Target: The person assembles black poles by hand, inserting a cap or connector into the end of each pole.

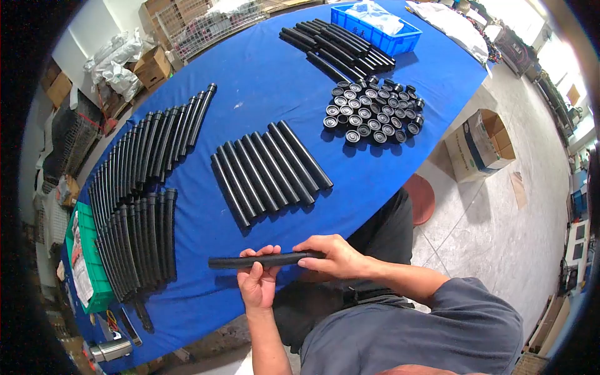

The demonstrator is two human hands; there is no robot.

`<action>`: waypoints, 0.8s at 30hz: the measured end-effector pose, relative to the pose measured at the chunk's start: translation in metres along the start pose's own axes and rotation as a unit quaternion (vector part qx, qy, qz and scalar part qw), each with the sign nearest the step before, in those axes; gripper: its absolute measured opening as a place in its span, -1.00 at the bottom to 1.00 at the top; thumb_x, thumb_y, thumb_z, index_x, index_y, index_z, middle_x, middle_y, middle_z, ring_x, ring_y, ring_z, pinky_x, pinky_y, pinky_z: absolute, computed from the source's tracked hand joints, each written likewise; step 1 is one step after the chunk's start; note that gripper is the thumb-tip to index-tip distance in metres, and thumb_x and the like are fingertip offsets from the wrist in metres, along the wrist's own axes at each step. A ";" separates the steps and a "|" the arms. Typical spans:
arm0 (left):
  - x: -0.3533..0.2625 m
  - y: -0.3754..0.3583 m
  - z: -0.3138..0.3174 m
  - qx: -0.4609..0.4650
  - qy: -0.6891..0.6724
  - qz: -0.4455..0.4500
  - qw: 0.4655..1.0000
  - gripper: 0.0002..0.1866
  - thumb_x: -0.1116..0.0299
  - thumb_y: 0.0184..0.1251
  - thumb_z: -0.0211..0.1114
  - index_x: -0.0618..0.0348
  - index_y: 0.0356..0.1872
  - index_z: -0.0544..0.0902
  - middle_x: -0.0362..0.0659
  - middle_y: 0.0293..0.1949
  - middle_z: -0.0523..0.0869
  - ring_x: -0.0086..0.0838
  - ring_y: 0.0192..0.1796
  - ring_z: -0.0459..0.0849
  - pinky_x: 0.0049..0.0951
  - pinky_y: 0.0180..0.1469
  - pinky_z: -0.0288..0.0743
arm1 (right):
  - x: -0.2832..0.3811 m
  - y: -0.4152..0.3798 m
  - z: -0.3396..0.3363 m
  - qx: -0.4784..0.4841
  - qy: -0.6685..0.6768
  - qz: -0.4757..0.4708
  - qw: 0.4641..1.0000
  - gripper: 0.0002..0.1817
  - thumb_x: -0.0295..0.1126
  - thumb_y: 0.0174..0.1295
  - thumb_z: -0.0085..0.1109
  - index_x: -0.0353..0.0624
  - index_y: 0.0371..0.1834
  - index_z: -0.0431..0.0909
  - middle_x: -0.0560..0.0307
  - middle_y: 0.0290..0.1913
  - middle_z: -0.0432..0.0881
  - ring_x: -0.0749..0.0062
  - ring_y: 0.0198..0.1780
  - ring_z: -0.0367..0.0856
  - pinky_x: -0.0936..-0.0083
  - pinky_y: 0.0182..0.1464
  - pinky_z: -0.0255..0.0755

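A black tube (228,262) lies level across both my hands at the table's near edge. My left hand (259,284) is wrapped round its middle, thumb on the near side. At the tube's right end my right hand (335,256) closes its fingers, covering part of that end. Just beyond my hands, a row of bare black tubes (269,169) rests on the blue cloth. To the left lie many tubes with a wider collar at one end, in an upper group (150,144) and a lower group (144,244).
A pile of round black caps (375,112) sits at the right, with more tubes (337,47) behind it. A blue crate (400,42) holds plastic bags. At the left edge are a green crate (97,284) and a metal cup (111,350). A cardboard box (469,153) stands on the floor.
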State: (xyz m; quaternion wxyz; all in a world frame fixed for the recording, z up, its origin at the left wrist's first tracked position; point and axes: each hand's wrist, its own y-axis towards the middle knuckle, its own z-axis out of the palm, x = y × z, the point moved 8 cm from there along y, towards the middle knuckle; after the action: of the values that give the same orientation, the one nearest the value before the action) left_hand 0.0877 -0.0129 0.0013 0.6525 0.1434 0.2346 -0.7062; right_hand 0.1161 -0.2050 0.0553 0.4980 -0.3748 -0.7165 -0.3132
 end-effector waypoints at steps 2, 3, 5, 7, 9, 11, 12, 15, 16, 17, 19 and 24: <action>-0.001 0.001 -0.002 -0.008 -0.003 -0.001 1.000 -0.67 0.48 0.47 0.37 0.14 0.15 0.49 0.21 0.16 0.70 0.13 0.28 0.68 0.14 0.32 0.65 | 0.018 -0.003 0.007 -0.039 -0.148 -0.134 0.979 -0.50 -0.30 0.33 0.44 -0.27 0.27 0.59 -0.15 -0.06 0.76 0.13 -0.08 0.76 0.29 -0.04 0.62; -0.001 0.000 -0.003 -0.007 -0.009 -0.001 1.000 -0.67 0.48 0.47 0.37 0.14 0.15 0.49 0.21 0.16 0.70 0.13 0.28 0.68 0.14 0.32 0.65 | 0.029 -0.007 0.010 -0.057 -0.219 -0.199 0.953 -0.49 -0.29 0.33 0.45 -0.27 0.28 0.59 -0.15 -0.07 0.76 0.13 -0.08 0.76 0.29 -0.04 0.62; -0.001 0.000 -0.006 -0.002 -0.021 0.000 1.000 -0.68 0.48 0.47 0.37 0.14 0.14 0.50 0.21 0.16 0.70 0.12 0.28 0.68 0.14 0.31 0.65 | 0.024 -0.005 0.003 -0.057 -0.121 -0.137 0.981 -0.49 -0.28 0.32 0.45 -0.27 0.27 0.59 -0.14 -0.10 0.76 0.15 -0.09 0.76 0.32 -0.05 0.61; -0.002 -0.002 -0.007 0.003 -0.033 0.003 0.999 -0.69 0.47 0.47 0.37 0.13 0.13 0.50 0.21 0.17 0.70 0.12 0.28 0.68 0.14 0.30 0.67 | 0.014 0.001 -0.002 -0.008 0.008 -0.014 1.000 -0.47 -0.26 0.30 0.48 -0.26 0.27 0.59 -0.13 -0.12 0.75 0.20 -0.08 0.77 0.34 -0.05 0.61; 0.000 -0.001 -0.006 -0.004 -0.021 0.007 1.000 -0.69 0.48 0.47 0.37 0.14 0.13 0.51 0.21 0.17 0.70 0.11 0.29 0.67 0.13 0.28 0.68 | 0.003 0.001 0.001 0.067 0.093 0.147 0.982 -0.48 -0.26 0.29 0.49 -0.24 0.25 0.60 -0.13 -0.11 0.75 0.20 -0.08 0.76 0.35 -0.06 0.61; -0.001 0.000 -0.004 -0.007 -0.018 0.005 1.000 -0.69 0.48 0.47 0.37 0.14 0.13 0.51 0.22 0.17 0.70 0.11 0.29 0.67 0.13 0.27 0.70 | 0.002 0.000 0.002 -0.001 -0.031 -0.021 0.999 -0.47 -0.26 0.28 0.49 -0.23 0.26 0.60 -0.13 -0.08 0.75 0.18 -0.05 0.76 0.35 -0.07 0.61; -0.001 0.001 -0.002 -0.007 -0.021 0.001 1.000 -0.69 0.48 0.47 0.37 0.14 0.14 0.51 0.22 0.17 0.70 0.12 0.29 0.67 0.13 0.26 0.70 | 0.011 0.000 0.003 -0.024 -0.081 -0.084 0.993 -0.47 -0.26 0.27 0.50 -0.23 0.26 0.60 -0.13 -0.06 0.74 0.16 -0.04 0.75 0.35 -0.07 0.61; 0.000 -0.001 -0.001 0.006 -0.020 0.000 1.000 -0.69 0.49 0.47 0.36 0.15 0.14 0.51 0.23 0.17 0.69 0.13 0.30 0.66 0.13 0.27 0.69 | 0.020 -0.002 -0.003 -0.029 -0.047 -0.078 0.995 -0.45 -0.29 0.25 0.51 -0.24 0.27 0.58 -0.12 -0.01 0.71 0.10 -0.02 0.74 0.32 -0.06 0.62; -0.001 -0.002 -0.001 0.012 -0.018 0.003 1.000 -0.68 0.49 0.47 0.36 0.15 0.15 0.51 0.24 0.17 0.69 0.13 0.31 0.66 0.14 0.28 0.69 | 0.020 -0.001 -0.005 -0.020 -0.005 -0.045 0.999 -0.45 -0.31 0.24 0.51 -0.24 0.27 0.58 -0.12 0.01 0.69 0.08 -0.01 0.73 0.31 -0.06 0.63; -0.001 -0.002 -0.002 0.009 -0.018 0.001 1.000 -0.68 0.49 0.47 0.36 0.15 0.15 0.50 0.24 0.17 0.69 0.13 0.31 0.65 0.14 0.29 0.68 | 0.020 0.000 -0.004 -0.008 -0.016 -0.057 0.998 -0.44 -0.37 0.20 0.52 -0.23 0.26 0.57 -0.08 0.05 0.67 0.03 -0.03 0.73 0.27 -0.06 0.64; 0.000 -0.001 -0.002 0.006 -0.018 -0.001 1.000 -0.67 0.49 0.47 0.36 0.16 0.16 0.50 0.25 0.17 0.69 0.14 0.32 0.65 0.14 0.30 0.67 | 0.020 -0.004 0.005 -0.035 -0.111 -0.144 0.983 -0.46 -0.40 0.19 0.51 -0.23 0.24 0.57 -0.06 0.06 0.66 0.01 -0.03 0.73 0.25 -0.06 0.65; -0.001 -0.001 -0.005 0.007 -0.015 0.001 1.000 -0.65 0.49 0.47 0.36 0.16 0.18 0.49 0.26 0.18 0.68 0.16 0.32 0.64 0.13 0.31 0.67 | 0.032 -0.005 0.008 -0.071 -0.190 -0.202 0.958 -0.49 -0.37 0.21 0.50 -0.20 0.22 0.58 -0.08 0.03 0.66 0.03 -0.06 0.72 0.27 -0.13 0.66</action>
State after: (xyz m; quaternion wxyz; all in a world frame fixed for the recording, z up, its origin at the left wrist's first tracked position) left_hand 0.0868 -0.0093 -0.0022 0.6558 0.1378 0.2193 -0.7091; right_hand 0.1002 -0.1935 0.0831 0.2516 -0.3092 -0.8346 -0.3801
